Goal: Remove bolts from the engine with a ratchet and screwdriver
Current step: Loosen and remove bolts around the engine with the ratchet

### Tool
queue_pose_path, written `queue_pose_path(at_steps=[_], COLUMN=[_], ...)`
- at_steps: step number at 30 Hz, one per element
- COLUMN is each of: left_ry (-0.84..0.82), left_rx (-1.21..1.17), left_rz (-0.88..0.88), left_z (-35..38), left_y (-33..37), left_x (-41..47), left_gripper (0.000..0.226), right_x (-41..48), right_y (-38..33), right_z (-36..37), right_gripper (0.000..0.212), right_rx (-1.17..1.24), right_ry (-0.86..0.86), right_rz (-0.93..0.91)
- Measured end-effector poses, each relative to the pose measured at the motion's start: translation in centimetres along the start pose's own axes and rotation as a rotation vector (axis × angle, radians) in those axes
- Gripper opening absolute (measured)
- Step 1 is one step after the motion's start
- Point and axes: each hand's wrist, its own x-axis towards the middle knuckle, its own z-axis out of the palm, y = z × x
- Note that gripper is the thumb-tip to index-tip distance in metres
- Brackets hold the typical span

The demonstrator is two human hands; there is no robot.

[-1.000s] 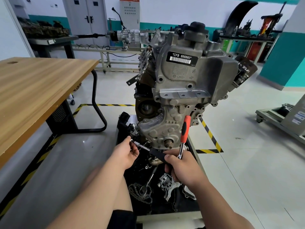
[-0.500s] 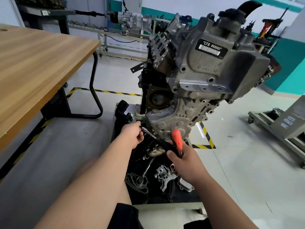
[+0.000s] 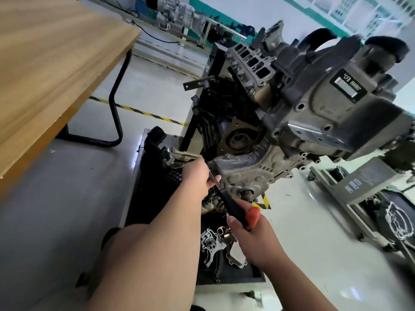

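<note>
Engine [image 3: 292, 122]: just above and ahead of both hands.
Left hand [image 3: 197, 176]: pinches ratchet [image 3: 231, 205] at its metal shaft, beside engine's lower cover.
Right hand [image 3: 253, 239]: grips ratchet's black handle and orange-handled screwdriver [image 3: 252, 215].

place: engine workshop | bare engine [image 3: 314, 113] raised over a tray [image 3: 224, 286] of loose metal parts [image 3: 210, 245] | striped tape [image 3: 143, 113] on pale glossy floor | gearbox [image 3: 177, 11] on rear bench | wheeled cart [image 3: 350, 189] at right | wood table [image 3: 45, 63] | teal wall band [image 3: 215, 17]
</note>
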Motion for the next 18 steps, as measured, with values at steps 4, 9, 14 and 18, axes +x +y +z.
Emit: queue_pose_path(at_steps=[4, 9, 14, 18], left_ry=[0.05, 0.134, 0.14, 0.172], left_rx=[-0.097, -0.276, -0.341, -0.357], left_rz=[-0.029, -0.022, 0.005, -0.004], left_z=[0.4, -0.3, -1.3, -1.9], left_y=[0.6, 2.1, 2.8, 3.2], left_x=[-0.4, -0.5, -0.4, -0.2], left_gripper=[0.018, 0.021, 0.027, 0.024], right_x=[1.2, 3.5, 4.2, 4.3], right_y=[0.0, -0.9, -1.9, -2.8], right_z=[-0.6, -1.0, -0.1, 0.3], right_gripper=[0.026, 0.021, 0.023, 0.039], right_rx=[-0.028, -0.051, -0.107, -0.171], right_ry=[0.016, 0.058, 0.014, 0.052], right_rz=[-0.015, 0.006, -0.051, -0.099])
